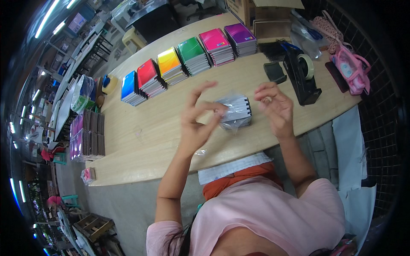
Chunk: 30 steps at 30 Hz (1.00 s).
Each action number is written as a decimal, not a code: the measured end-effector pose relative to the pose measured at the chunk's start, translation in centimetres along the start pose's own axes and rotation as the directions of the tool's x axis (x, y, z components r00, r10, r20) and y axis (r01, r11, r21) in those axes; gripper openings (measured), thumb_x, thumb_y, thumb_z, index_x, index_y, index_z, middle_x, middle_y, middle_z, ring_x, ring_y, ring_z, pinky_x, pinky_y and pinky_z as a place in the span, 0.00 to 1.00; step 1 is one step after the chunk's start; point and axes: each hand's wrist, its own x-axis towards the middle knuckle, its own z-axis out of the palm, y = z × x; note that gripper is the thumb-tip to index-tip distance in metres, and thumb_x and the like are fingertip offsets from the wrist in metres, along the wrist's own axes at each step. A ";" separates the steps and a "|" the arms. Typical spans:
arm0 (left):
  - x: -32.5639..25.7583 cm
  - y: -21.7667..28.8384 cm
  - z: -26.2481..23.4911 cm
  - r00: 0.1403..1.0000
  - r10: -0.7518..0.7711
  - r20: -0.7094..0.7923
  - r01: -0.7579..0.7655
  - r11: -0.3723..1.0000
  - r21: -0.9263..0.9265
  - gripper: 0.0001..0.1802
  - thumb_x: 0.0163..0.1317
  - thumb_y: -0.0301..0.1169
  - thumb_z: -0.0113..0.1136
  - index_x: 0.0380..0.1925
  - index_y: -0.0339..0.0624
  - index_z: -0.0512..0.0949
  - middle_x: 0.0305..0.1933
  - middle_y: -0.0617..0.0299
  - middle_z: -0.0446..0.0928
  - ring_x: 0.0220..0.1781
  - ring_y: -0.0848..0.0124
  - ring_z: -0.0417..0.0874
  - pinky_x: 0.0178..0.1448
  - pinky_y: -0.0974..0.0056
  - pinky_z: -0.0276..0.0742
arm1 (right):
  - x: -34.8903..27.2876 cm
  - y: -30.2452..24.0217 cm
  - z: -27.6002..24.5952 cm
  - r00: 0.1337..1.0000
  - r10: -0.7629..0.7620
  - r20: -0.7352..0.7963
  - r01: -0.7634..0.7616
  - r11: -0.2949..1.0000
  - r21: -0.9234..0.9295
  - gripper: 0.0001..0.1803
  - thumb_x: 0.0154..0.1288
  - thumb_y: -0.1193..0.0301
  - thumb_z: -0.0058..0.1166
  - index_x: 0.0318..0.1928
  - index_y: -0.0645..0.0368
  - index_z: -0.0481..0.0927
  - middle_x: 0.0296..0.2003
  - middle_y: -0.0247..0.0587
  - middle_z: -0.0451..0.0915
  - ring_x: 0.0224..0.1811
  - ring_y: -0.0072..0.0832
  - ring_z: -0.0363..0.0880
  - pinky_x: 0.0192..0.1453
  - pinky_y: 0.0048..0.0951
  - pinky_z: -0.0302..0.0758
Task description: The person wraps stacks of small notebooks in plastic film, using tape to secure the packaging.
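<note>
Left hand (pixel 197 121): fingers pinching the plastic wrap of the notebook bundle (pixel 235 112) — mid-table.
Right hand (pixel 275 106): fingers curled, just beside the bundle — grip unclear.
Behind: six coloured notebook stacks (pixel 188 59).

6 coloured notebook stacks (pixel 188 64) in a row, black tape dispenser (pixel 301 77), pink bag (pixel 352 70), wooden table (pixel 145 141), cardboard box (pixel 267 15)

A long wooden table (pixel 149 132) carries six coloured notebook stacks (pixel 188 59) and a tape dispenser (pixel 301 77).
</note>
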 end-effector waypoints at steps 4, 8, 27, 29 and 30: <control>2.2 2.7 -2.1 0.929 -0.046 -0.367 -0.071 0.952 -0.298 0.14 0.58 0.23 0.62 0.46 0.38 0.79 0.64 0.50 0.68 0.70 0.58 0.67 0.71 0.51 0.63 | -0.4 0.3 0.8 0.945 -0.003 0.327 0.252 0.642 -0.724 0.19 0.51 0.79 0.64 0.46 0.58 0.81 0.49 0.45 0.71 0.52 0.35 0.73 0.60 0.31 0.69; 1.0 1.8 -1.1 0.992 -0.050 -0.113 0.014 0.955 -0.297 0.27 0.52 0.25 0.66 0.56 0.38 0.74 0.68 0.49 0.62 0.73 0.57 0.63 0.74 0.53 0.60 | 0.1 0.8 0.6 0.985 -0.169 0.021 0.170 0.960 -0.222 0.20 0.50 0.78 0.65 0.47 0.58 0.81 0.49 0.45 0.71 0.54 0.35 0.71 0.62 0.32 0.67; -1.5 -0.7 1.1 0.995 0.037 0.090 -0.058 0.965 0.254 0.18 0.55 0.30 0.68 0.47 0.42 0.80 0.67 0.49 0.66 0.71 0.54 0.66 0.72 0.46 0.62 | 0.8 -1.0 1.2 0.986 -0.166 0.034 0.166 0.913 -0.372 0.12 0.49 0.75 0.71 0.35 0.61 0.83 0.44 0.44 0.75 0.51 0.33 0.73 0.58 0.34 0.68; 0.1 0.9 0.2 0.948 -0.100 -0.302 0.022 0.968 -0.251 0.09 0.59 0.27 0.66 0.41 0.39 0.82 0.62 0.50 0.70 0.66 0.56 0.70 0.69 0.51 0.65 | 0.2 -0.9 1.5 0.986 -0.124 0.111 0.162 0.878 -0.450 0.12 0.49 0.76 0.70 0.36 0.61 0.83 0.45 0.44 0.75 0.52 0.34 0.73 0.59 0.34 0.68; 0.9 1.4 -0.2 0.925 -0.075 -0.373 -0.025 0.967 -0.255 0.09 0.60 0.27 0.66 0.41 0.38 0.81 0.61 0.50 0.70 0.65 0.58 0.71 0.68 0.52 0.66 | -0.4 -0.3 1.9 0.985 -0.101 0.143 0.169 0.764 -0.622 0.12 0.50 0.75 0.70 0.37 0.61 0.82 0.46 0.45 0.74 0.53 0.35 0.73 0.60 0.35 0.68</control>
